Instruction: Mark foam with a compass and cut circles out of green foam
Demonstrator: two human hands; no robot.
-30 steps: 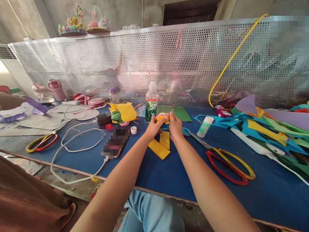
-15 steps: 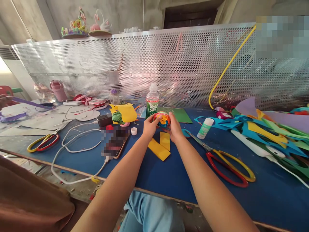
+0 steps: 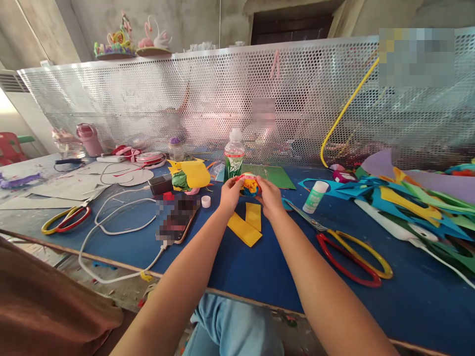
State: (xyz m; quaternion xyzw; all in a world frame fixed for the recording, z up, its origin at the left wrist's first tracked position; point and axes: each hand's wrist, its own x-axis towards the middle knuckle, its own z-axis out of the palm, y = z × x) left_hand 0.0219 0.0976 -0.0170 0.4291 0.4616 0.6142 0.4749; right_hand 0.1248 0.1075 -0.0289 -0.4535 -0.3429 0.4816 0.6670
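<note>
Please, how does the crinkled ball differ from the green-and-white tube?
The crinkled ball shows yellow, orange, red and blue; the tube is green and white.
The crinkled ball has a ruffled surface, while the tube is smooth and cylindrical.
The crinkled ball is held between the left hand and right hand; the tube rests untouched on the blue table.
Both show more than one colour.

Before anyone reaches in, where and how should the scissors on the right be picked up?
Probably best by the red and yellow handles, coming from the near right side: the scissors lie flat, with the handles nearer the person and the blades pointing away to the left. The right hand is the nearer one.
</note>
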